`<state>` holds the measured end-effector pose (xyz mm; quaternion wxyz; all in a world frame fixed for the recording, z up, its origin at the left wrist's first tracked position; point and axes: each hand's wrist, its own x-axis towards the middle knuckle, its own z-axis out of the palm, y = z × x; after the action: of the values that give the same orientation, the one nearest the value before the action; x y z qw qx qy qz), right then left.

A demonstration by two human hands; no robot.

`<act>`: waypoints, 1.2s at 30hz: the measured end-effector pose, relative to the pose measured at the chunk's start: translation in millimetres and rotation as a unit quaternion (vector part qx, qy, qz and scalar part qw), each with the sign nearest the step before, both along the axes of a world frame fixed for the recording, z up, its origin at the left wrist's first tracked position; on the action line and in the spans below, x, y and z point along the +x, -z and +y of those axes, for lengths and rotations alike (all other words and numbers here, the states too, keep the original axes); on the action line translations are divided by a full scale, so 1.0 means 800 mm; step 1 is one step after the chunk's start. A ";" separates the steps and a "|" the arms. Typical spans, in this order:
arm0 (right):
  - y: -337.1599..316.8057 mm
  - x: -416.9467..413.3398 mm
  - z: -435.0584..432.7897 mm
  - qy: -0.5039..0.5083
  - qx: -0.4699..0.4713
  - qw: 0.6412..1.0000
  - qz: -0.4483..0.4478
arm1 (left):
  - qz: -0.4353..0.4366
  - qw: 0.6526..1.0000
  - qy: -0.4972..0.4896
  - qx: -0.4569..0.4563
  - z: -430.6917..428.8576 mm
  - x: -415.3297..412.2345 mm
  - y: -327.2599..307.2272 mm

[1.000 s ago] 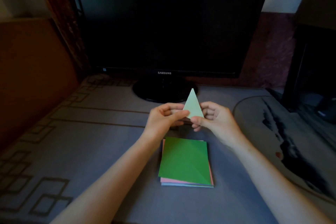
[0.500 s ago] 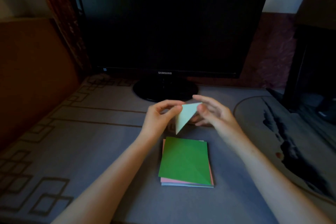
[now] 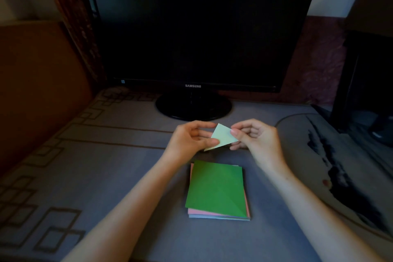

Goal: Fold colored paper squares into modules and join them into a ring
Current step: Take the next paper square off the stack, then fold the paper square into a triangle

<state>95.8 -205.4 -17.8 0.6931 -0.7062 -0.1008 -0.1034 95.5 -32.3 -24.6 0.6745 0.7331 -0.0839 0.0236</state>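
The folded paper [image 3: 223, 137] hangs between paper stack [image 3: 217, 191] and monitor [image 3: 197, 27].

Open cloth [image 3: 102, 168] spreads leftward; monitor base [image 3: 193, 107] stands behind, paper stack [image 3: 215, 189] nearer.

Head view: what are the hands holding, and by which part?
A folded pale green paper triangle: the left hand pinches its left edge, the right hand pinches its right side.

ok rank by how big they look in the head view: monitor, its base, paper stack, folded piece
1. Samsung monitor, by far.
2. stack of paper squares, but it lies nearer the camera, so its lead over the base is unsure.
3. monitor base.
4. folded pale green paper, smallest.
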 end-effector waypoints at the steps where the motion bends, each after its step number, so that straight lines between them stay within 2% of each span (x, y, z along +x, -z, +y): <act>1: 0.002 0.000 0.000 -0.008 -0.014 1.000 0.001 | -0.004 1.000 -0.013 0.019 0.004 0.003 0.002; 5: 0.009 0.003 -0.007 -0.007 -0.098 0.995 0.002 | -0.032 0.987 -0.102 0.119 0.044 0.024 0.009; 9: 0.009 0.004 -0.010 0.002 -0.131 0.991 -0.016 | -0.069 0.955 -0.221 0.184 0.099 0.042 0.018; 18: 0.019 0.003 -0.004 -0.029 -0.262 0.964 -0.042 | -0.058 0.892 -0.363 0.262 0.111 0.046 0.042; 20: 0.021 0.002 -0.003 -0.039 -0.289 0.955 -0.050 | -0.056 0.886 -0.384 0.254 0.116 0.047 0.044; 24: 0.020 -0.002 -0.003 -0.079 -0.353 0.929 -0.081 | -0.044 0.895 -0.383 0.224 0.120 0.049 0.047; 28: 0.017 -0.010 -0.003 -0.127 -0.414 0.897 -0.085 | -0.055 0.886 -0.399 0.229 0.118 0.047 0.043; 32: 0.016 -0.009 -0.005 -0.159 -0.455 0.873 -0.068 | -0.178 0.857 -0.396 0.279 0.108 0.040 0.021; 34: 0.016 -0.008 -0.005 -0.163 -0.462 0.869 -0.067 | -0.238 0.873 -0.335 0.262 0.088 0.031 0.005; 36: 0.017 -0.008 -0.005 -0.163 -0.467 0.865 -0.081 | -0.240 0.920 -0.219 0.218 0.061 0.021 -0.002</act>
<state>89.1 -209.7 -31.6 0.2782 -0.9102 -0.3066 0.0139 112.4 16.4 -23.1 0.4356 0.8344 -0.0839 0.3271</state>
